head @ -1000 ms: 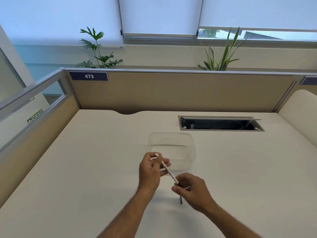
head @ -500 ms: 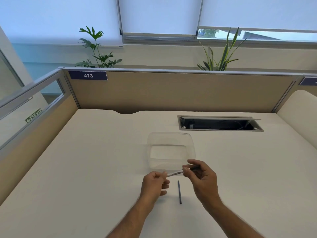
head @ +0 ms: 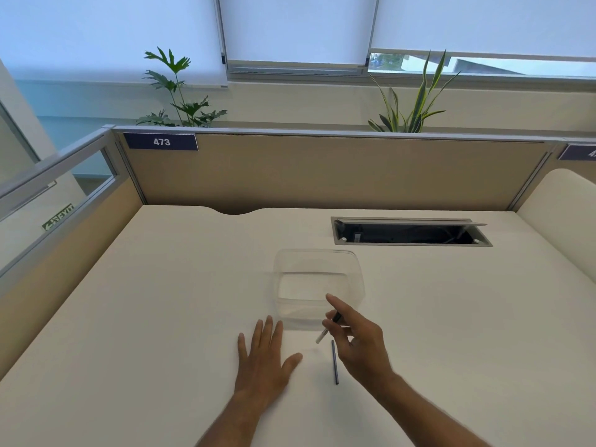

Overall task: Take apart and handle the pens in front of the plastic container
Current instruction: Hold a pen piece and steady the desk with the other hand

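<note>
A clear plastic container (head: 317,262) stands empty on the cream desk. Just in front of it my right hand (head: 358,340) pinches a white pen with a black end (head: 327,330), held tilted a little above the desk. A thin dark pen part (head: 334,362) lies flat on the desk beside that hand, pointing toward me. My left hand (head: 264,359) rests palm down on the desk to the left, fingers spread, holding nothing.
An open cable hatch (head: 409,233) is set into the desk at the back right. Beige partition walls (head: 322,172) close the back and left sides. A rounded cream chair back (head: 561,214) rises at the far right.
My left hand has let go of the white pen and dropped flat onto the desk. My right hand now holds the pen alone and has tilted it more upright.
</note>
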`<move>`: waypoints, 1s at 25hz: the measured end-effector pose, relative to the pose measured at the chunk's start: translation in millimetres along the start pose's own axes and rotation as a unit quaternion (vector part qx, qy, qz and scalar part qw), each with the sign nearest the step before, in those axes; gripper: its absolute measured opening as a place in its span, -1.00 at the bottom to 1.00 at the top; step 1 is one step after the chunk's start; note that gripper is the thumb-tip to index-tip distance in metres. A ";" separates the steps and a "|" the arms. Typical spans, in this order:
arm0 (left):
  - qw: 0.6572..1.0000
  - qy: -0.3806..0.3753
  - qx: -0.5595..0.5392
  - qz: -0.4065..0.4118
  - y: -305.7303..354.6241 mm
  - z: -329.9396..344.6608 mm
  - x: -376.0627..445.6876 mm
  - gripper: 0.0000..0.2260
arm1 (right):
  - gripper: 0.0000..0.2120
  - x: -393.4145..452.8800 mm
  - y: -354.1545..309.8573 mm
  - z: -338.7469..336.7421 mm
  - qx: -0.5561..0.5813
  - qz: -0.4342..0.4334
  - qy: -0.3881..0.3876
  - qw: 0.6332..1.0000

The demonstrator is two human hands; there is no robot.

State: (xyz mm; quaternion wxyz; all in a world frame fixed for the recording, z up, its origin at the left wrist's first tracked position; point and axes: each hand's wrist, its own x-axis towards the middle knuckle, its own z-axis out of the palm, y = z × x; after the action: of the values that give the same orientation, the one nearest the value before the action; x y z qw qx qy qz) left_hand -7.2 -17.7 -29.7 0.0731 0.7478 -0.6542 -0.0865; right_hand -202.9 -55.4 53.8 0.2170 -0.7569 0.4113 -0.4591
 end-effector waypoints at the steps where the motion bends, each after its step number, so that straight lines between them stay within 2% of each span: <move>1: 1.000 -0.008 0.012 0.003 -1.2 2.7 -1.2 -0.31 | -0.52 0.7 0.8 0.9 -0.005 -0.005 -0.003 1.000; 8: 0.999 -0.018 0.036 0.010 -2.6 3.5 -1.1 -0.31 | -0.65 3.2 3.0 4.7 -0.015 -0.047 0.013 0.999; 12: 0.999 -0.021 0.037 0.012 -2.9 1.8 -1.4 -0.31 | -0.68 -3.5 3.7 7.9 -0.037 -0.041 -0.042 0.998; 17: 0.999 -0.031 0.035 0.013 -4.5 3.7 0.4 -0.33 | -0.72 0.8 0.4 6.3 -0.001 -0.051 -0.009 0.999; 25: 0.998 -0.036 0.049 0.018 -6.2 6.8 2.5 -0.32 | -0.72 3.5 -4.5 1.1 -0.005 -0.054 -0.007 0.999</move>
State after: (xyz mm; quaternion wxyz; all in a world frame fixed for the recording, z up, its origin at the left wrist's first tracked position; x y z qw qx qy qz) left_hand -2.4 -19.3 -37.8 0.0144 0.7348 -0.6734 -0.0802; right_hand -199.2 -55.7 58.2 0.1908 -0.7823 0.3709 -0.4627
